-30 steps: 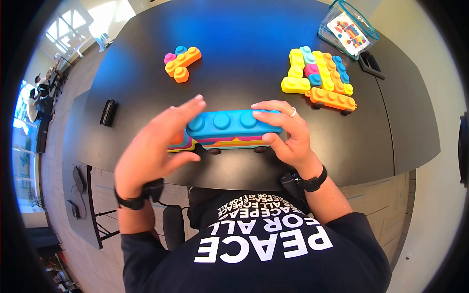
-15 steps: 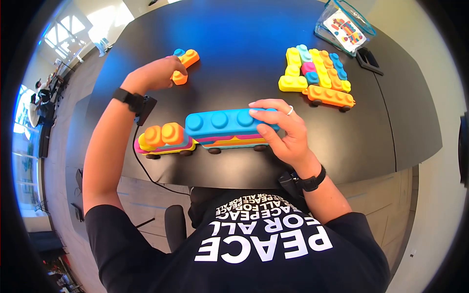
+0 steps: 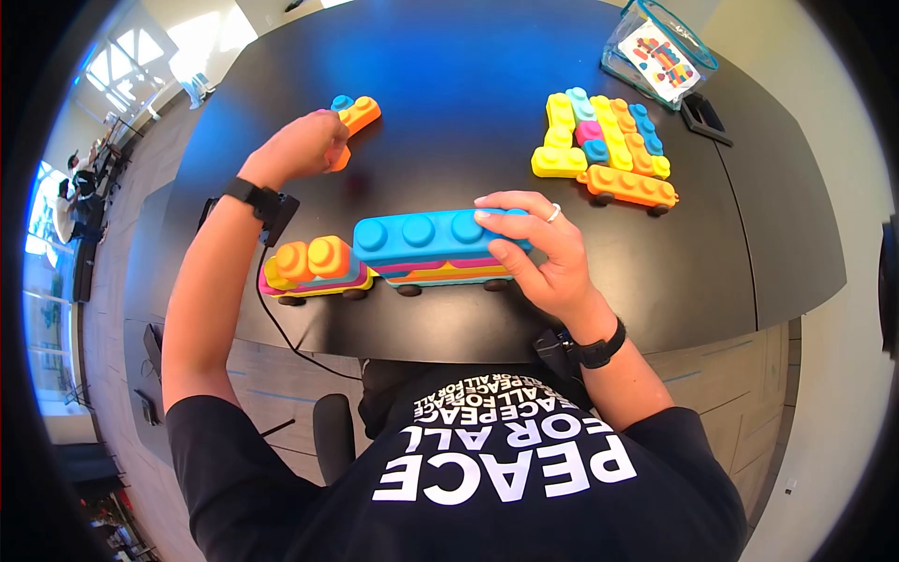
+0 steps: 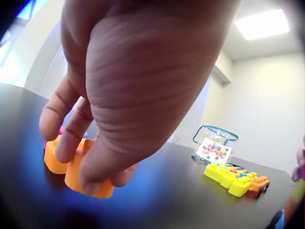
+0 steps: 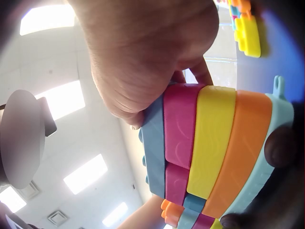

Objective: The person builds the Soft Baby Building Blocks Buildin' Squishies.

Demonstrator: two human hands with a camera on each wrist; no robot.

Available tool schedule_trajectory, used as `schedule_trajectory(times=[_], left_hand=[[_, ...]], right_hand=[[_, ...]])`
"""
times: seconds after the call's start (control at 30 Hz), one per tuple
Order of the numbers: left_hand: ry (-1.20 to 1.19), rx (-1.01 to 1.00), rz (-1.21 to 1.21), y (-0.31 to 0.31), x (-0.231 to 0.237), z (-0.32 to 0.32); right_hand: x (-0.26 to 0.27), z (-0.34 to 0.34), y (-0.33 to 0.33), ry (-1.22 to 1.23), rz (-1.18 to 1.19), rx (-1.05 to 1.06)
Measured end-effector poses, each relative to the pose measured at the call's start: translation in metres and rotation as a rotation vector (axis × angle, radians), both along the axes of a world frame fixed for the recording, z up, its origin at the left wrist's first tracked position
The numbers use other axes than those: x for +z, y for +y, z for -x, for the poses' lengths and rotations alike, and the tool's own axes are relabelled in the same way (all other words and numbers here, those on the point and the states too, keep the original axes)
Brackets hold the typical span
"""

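My left hand is at the back left, its thumb and fingers round a small orange block, which touches or nearly touches the tabletop. Beside it lies a long orange block with a blue one behind. My right hand holds the right end of a long blue block, the top layer of a wheeled stack. In the right wrist view, magenta, yellow and orange layers show beneath it. A shorter wheeled stack with orange blocks on top stands at its left end.
Yellow, orange, blue and magenta blocks lie grouped at the back right, with an orange wheeled base in front. Behind them stand a clear bag and a black frame-like object. A cable hangs from the left wrist.
My left hand has moved from the wheeled stacks to the back-left blocks and closed round the small orange one. My right hand has stayed on the long blue block.
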State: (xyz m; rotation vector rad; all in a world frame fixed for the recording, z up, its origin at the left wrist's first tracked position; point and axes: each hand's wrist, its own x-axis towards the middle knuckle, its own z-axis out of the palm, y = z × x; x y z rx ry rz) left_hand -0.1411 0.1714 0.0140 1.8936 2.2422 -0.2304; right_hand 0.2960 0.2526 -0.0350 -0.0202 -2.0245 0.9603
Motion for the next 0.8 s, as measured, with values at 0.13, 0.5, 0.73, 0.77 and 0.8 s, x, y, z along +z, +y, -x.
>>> schedule_trajectory(times=[0.13,0.5,0.73,0.77,0.8], left_hand=[[-0.175,0.012,-0.221,-0.034,0.06,-0.049],[-0.481,-0.316,-0.473,-0.113,0.079,-0.161],[-0.587,-0.169,-0.514,-0.123,0.06,-0.182],[-0.589,-0.137,-0.529,-0.124,0.057,-0.186],[-0.59,-0.103,-0.543,-0.124,0.054,-0.189]], right_hand=[[0.001,-0.002,0.0,-0.025,0.008,-0.001],[0.0,0.002,0.0,0.011,-0.008,-0.019],[-0.001,0.002,-0.001,0.013,0.009,-0.014],[-0.002,0.002,-0.001,0.005,0.008,-0.013],[-0.003,0.002,-0.001,-0.002,0.007,-0.012]])
